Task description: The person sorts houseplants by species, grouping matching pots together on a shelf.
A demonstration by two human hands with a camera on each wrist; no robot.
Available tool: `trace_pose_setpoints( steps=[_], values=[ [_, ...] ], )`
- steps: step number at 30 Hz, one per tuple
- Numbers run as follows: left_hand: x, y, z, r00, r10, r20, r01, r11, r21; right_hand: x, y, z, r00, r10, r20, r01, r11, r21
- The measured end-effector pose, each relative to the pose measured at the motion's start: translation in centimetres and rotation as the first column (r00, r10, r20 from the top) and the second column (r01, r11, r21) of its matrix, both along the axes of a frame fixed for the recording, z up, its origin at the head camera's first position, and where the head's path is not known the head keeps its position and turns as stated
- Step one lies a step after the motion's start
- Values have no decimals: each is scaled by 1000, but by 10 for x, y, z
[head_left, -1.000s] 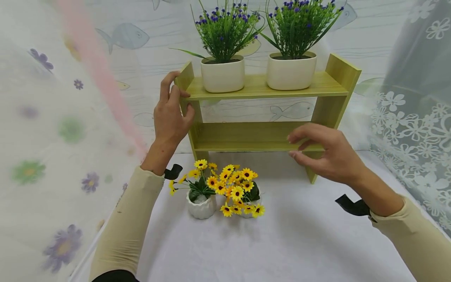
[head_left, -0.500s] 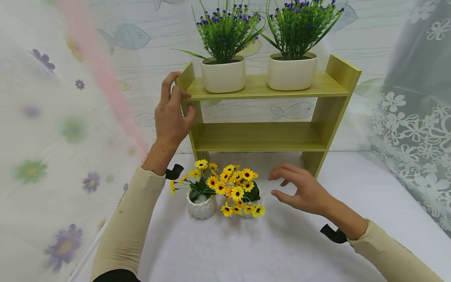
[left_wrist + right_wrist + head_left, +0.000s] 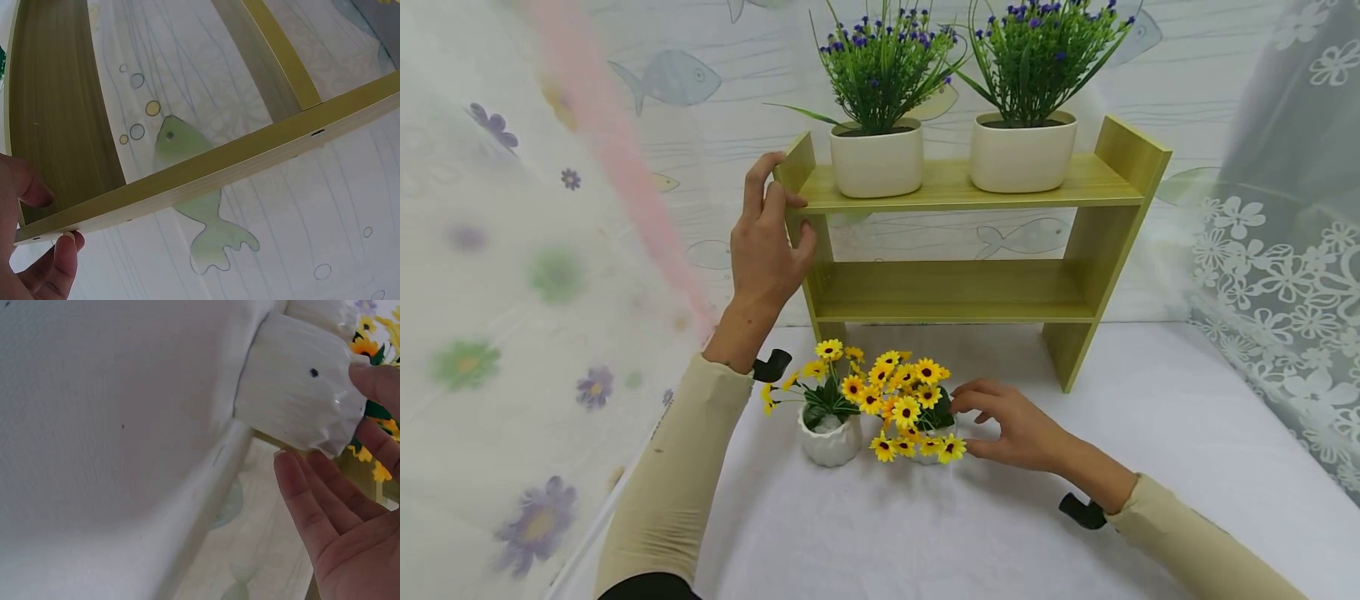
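Observation:
My left hand grips the left side panel of a yellow-green wooden shelf. In the left wrist view the thumb is on the inner face and the curled fingers are outside. At the table, my right hand reaches in from the right beside a small white pot of yellow daisies. Its fingers are apart and loosely bent, with thumb and fingertips right at the white pot in the right wrist view. Another white pot of yellow flowers stands just left of that one.
Two cream planters with purple-flowered grass, a left planter and a right planter, stand on the top board. A fish-print backdrop hangs behind. A lace curtain is at the right, over a white tablecloth.
My right hand has come down and left from in front of the shelf's lower board to the right daisy pot. The left hand stays on the shelf, and the pots have not moved.

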State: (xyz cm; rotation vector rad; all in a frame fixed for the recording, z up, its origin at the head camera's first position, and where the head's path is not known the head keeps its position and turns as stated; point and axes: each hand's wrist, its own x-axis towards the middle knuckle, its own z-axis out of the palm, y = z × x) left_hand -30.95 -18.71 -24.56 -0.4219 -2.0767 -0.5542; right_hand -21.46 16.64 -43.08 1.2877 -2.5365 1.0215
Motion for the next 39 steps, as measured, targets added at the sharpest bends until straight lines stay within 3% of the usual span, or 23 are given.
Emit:
trace_pose_setpoints(
  steps=[12,19,26,39],
  values=[
    [0,1,0,1000,-3,-2,3,1000,2,-2,-11,-6,1000,-3,20,4,999,-43],
    [-1,1,2,999,-25,-39,25,1000,13,-4,-17,-6,999,-33,21,34,998,-49],
    [-1,1,1,999,-28,-32,29,999,17,-2,-23,-6,989,-51,138,64,994,-89],
    [-2,1,0,999,-25,-24,25,1000,15,4,-26,-4,982,-83,169,108,983,-148]
  ],
)
